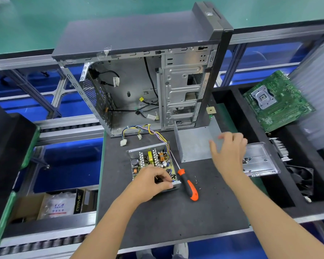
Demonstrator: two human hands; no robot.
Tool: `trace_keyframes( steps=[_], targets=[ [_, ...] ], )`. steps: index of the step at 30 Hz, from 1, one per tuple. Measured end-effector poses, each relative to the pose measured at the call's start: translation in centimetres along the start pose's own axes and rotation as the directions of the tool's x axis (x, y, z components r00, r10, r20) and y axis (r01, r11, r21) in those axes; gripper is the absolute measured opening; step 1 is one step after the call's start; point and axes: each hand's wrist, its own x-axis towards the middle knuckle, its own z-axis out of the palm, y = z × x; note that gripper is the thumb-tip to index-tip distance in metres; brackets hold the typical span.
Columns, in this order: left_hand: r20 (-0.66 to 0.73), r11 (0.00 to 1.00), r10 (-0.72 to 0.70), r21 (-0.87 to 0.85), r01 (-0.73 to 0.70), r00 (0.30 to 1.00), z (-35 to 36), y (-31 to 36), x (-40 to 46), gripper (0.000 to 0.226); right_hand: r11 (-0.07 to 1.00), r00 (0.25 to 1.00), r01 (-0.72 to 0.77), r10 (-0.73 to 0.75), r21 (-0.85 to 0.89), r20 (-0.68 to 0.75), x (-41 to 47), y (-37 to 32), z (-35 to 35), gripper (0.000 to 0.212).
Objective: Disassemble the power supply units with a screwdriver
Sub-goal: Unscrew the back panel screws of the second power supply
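An opened power supply unit (151,161) lies on the dark mat, its circuit board bare and its coloured cable bundle (148,131) trailing toward the back. My left hand (153,182) grips the unit's near right corner, fingers curled over the edge. The unit's grey metal cover (193,144) stands to the right, and my right hand (228,148) holds its right wall, thumb spread on the inner face. An orange and black screwdriver (187,182) lies loose on the mat between my arms, touching neither hand.
An empty computer case (148,75) stands upright behind the mat (176,217). A few loose screws (196,181) lie by the screwdriver. A metal plate (258,161) and a green motherboard (277,101) sit in black bins on the right. Boxes (60,204) lie lower left.
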Motion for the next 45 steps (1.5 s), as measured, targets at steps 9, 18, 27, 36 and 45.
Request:
trace_keyframes(
  steps=[9, 18, 27, 36, 45],
  targets=[
    [-0.074, 0.992, 0.086, 0.097, -0.078, 0.994, -0.6, -2.0, -0.7, 0.031, 0.995, 0.862, 0.100, -0.072, -0.029, 0.501, -10.3, -2.1, 1.8, 0.031],
    [-0.047, 0.953, 0.052, 0.302, -0.035, 0.998, 0.1, -2.3, -1.4, 0.037, 0.997, 0.781, -0.074, 0.064, -0.009, 0.621, -10.3, -3.7, 2.4, 0.036],
    [-0.082, 0.918, 0.022, 0.396, 0.012, 0.996, 0.4, -2.5, -1.8, 0.043, 0.924, 0.767, -0.341, 0.167, 0.173, 0.620, -11.4, -3.6, 2.1, 0.023],
    [-0.099, 0.871, 0.045, 0.492, 0.009, 0.994, 0.8, -2.7, -2.8, 0.040, 0.821, 0.830, -0.417, 0.168, 0.390, 0.532, -12.5, -1.9, 0.8, 0.020],
    [-0.253, 0.884, 0.047, 0.461, 0.078, 0.966, 1.5, -2.1, -4.0, 0.031, 0.649, 0.859, -0.462, 0.157, 0.605, 0.488, -12.0, -2.0, -1.4, 0.025]
  ],
)
